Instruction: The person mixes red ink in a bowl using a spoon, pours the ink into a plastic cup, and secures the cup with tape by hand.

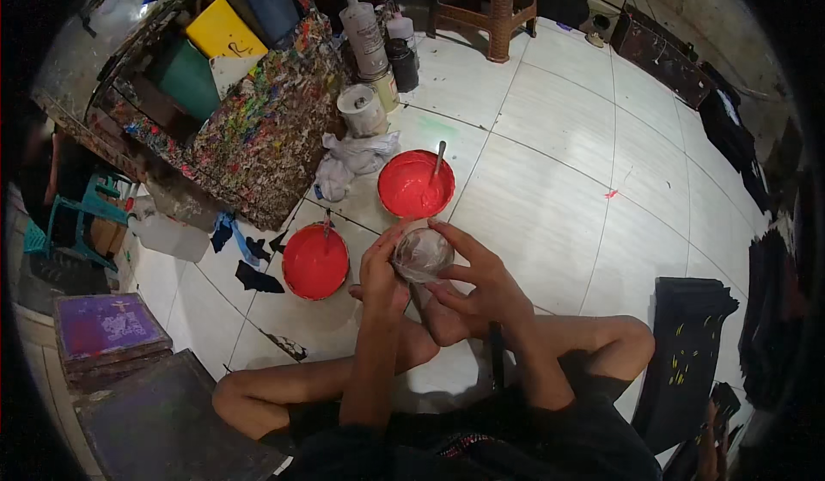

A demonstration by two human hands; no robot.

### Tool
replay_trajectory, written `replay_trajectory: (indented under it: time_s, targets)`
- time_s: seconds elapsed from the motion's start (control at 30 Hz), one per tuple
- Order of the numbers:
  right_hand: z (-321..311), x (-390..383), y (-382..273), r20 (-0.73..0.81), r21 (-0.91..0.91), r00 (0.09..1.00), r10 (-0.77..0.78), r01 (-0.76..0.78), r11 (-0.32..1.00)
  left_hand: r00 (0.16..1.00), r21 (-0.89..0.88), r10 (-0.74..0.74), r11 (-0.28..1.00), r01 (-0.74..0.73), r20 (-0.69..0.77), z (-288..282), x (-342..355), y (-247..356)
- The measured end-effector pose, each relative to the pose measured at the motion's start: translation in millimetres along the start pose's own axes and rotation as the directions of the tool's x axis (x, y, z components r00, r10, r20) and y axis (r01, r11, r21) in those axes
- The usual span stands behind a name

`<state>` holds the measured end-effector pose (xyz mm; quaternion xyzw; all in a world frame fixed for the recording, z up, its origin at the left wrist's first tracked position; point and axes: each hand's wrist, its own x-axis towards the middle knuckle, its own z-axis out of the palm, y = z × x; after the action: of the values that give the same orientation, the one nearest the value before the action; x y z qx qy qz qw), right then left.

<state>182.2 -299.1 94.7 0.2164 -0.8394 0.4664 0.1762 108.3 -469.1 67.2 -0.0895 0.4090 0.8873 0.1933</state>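
I sit cross-legged on a white tiled floor [550,189]. Both hands hold a small clear plastic cup [422,253] in front of me. My left hand [384,266] grips its left side and my right hand [479,279] wraps its right side and bottom. Just beyond the cup stands an open red paint bucket [415,184] with a stick [439,159] leaning in it. A second red paint bucket [315,262], also with a stick in it, stands to the left of my left hand.
A paint-splattered table [258,128] fills the upper left, with bottles and cans [369,51] beside it and crumpled white rags [348,163]. Framed printing screens [112,330] lie at the lower left. Dark stacked boards [687,343] stand at the right. A wicker stool [490,8] is behind.
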Motion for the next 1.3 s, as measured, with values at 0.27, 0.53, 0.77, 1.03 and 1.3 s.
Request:
replay_trajectory:
  time_s: [0.27,0.53,0.77,1.03,1.3]
  targets:
    - [-1,1,0,0.011,0.144,1.000,0.011,-0.013,0.990,0.995,-0.090,0.054,0.994,-0.061,-0.087,2,6,-6]
    - [7,2,-3,0.008,-0.207,0.999,-0.032,0.033,0.978,0.997,-0.128,0.017,0.991,-0.026,-0.071,-6,17,-10]
    - [12,-5,10,-0.193,-0.149,0.980,0.041,-0.071,0.986,0.998,-0.089,0.056,0.994,-0.056,0.000,4,3,3]
    - [42,-14,11,-0.410,0.211,0.818,0.404,-0.345,0.914,0.997,-0.137,0.074,0.988,-0.078,-0.029,9,-8,-5]
    - [31,0,-4,-0.435,0.497,0.654,0.619,-0.399,0.771,0.980,-0.130,0.185,0.973,-0.193,-0.069,12,-12,-14]
